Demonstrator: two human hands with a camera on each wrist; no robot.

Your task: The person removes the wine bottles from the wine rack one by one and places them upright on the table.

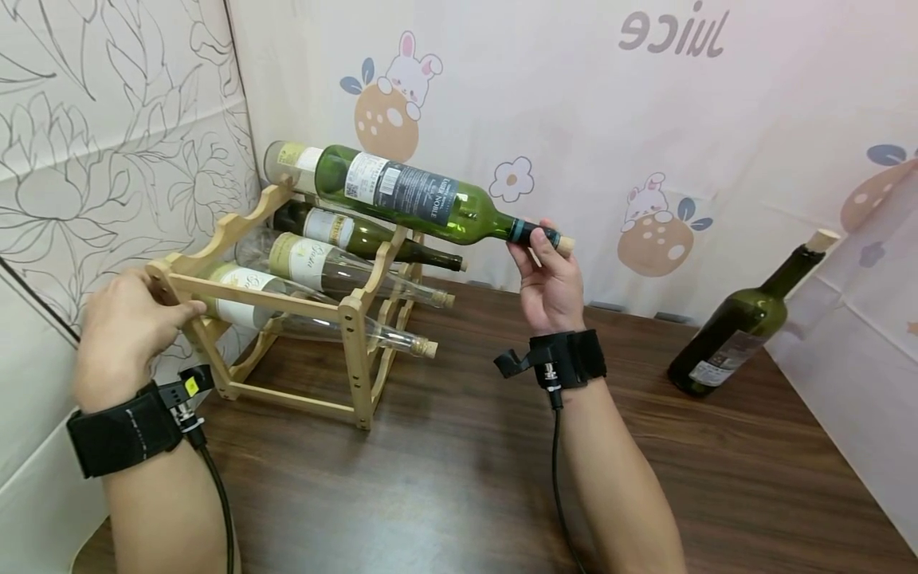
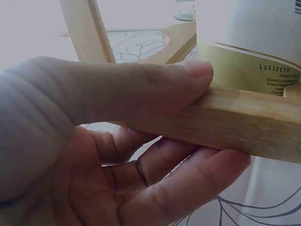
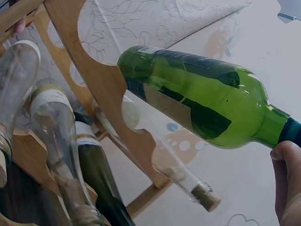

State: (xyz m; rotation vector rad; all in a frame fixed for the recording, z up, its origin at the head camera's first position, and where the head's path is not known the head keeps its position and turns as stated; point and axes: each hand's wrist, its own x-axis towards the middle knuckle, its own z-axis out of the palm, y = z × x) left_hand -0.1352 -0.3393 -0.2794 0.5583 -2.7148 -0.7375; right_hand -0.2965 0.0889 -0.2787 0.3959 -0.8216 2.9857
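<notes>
My right hand grips the dark-wrapped, corked neck of a green wine bottle, which lies nearly level with its base toward the wooden wine rack. In the right wrist view the bottle's base is beside the notched upper rail; whether they touch I cannot tell. At the rack's near left corner my left hand holds the frame. The left wrist view has its thumb on top of a wooden bar, fingers curled beneath. Behind the bar shows a labelled bottle.
Corked bottles lie in the rack: a clear bottle nearest, another clear bottle, a dark green bottle, and a clear bottle at the back. One green bottle stands upright at right on the wooden table. Printed cloth walls enclose the back and sides.
</notes>
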